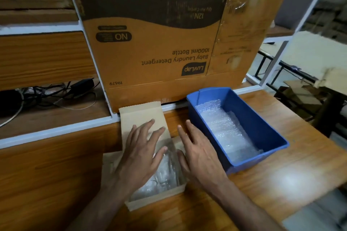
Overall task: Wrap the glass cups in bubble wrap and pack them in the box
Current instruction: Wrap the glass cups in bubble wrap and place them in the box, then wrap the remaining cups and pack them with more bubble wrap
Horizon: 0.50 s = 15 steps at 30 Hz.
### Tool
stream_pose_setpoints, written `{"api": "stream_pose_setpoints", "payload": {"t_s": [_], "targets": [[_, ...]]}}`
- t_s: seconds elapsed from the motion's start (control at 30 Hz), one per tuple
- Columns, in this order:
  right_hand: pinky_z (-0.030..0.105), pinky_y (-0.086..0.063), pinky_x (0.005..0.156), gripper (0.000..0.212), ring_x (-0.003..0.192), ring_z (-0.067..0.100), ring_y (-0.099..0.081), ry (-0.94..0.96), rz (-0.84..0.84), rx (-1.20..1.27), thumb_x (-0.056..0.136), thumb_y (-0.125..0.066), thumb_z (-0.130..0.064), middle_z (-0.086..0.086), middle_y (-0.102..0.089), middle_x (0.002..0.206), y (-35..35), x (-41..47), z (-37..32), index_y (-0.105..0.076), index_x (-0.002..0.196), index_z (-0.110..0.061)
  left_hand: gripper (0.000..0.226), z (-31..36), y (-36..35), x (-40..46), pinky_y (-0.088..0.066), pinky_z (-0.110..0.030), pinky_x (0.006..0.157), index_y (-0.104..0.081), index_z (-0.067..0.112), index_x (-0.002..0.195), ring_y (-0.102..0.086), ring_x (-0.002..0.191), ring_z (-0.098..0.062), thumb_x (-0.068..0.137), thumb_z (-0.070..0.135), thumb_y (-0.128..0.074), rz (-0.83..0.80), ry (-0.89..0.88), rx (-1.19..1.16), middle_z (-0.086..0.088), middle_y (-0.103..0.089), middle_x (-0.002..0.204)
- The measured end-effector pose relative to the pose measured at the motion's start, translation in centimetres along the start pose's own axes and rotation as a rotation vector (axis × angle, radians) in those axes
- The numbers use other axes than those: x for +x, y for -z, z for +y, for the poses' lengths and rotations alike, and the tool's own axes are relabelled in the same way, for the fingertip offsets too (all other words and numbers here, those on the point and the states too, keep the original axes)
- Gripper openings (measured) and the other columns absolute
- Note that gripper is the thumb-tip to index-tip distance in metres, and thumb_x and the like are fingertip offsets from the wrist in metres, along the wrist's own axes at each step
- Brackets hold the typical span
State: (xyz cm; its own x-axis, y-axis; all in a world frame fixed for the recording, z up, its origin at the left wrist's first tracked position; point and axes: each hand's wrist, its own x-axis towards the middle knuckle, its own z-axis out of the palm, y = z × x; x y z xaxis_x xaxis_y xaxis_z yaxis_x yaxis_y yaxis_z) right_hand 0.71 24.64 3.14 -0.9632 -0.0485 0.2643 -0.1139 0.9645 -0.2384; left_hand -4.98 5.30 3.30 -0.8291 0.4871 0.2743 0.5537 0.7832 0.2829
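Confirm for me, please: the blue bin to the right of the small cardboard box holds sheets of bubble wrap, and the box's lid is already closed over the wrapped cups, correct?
Not quite. In the head view the small cardboard box is still open: its lid stands back toward the shelf, and the wrapped cups show inside, between the left hand and the right hand. The rest holds: the blue bin sits to its right with bubble wrap inside.

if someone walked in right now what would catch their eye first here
Probably the two hands at the centre: the left hand and right hand lie flat, fingers straight, over a small open cardboard box with bubble-wrapped glass inside. Just right of it sits a bright blue bin lined with bubble wrap, and behind both stands a big upside-down detergent carton.
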Motion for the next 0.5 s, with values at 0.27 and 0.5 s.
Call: {"api": "stream_pose_setpoints", "payload": {"t_s": [0.27, 0.5], "targets": [[0.045, -0.030, 0.122, 0.066, 0.151, 0.033, -0.031, -0.199, 0.122, -0.029, 0.103, -0.047, -0.042, 0.018, -0.024, 0.168, 3.4, -1.3, 4.6, -0.029, 0.162, -0.017, 0.057, 5.6, -1.0, 5.1, -0.014, -0.041, 0.127, -0.039, 0.025, 0.155, -0.031, 0.151, -0.023, 0.103, 0.051, -0.038, 0.043, -0.205, -0.040, -0.008, -0.032, 0.162], [0.040, -0.024, 0.123, 0.074, 0.156, 0.033, -0.018, -0.320, -0.076, -0.106, 0.100, -0.056, -0.046, 0.017, -0.009, 0.172, 5.7, -0.7, 13.0, -0.024, 0.163, -0.023, 0.054, 9.6, -2.7, 8.4, -0.033, -0.057, 0.119, -0.045, 0.019, 0.151, -0.037, 0.147, -0.034, 0.103, 0.043, -0.040, 0.051, -0.221, -0.002, -0.017, -0.035, 0.161]]}}
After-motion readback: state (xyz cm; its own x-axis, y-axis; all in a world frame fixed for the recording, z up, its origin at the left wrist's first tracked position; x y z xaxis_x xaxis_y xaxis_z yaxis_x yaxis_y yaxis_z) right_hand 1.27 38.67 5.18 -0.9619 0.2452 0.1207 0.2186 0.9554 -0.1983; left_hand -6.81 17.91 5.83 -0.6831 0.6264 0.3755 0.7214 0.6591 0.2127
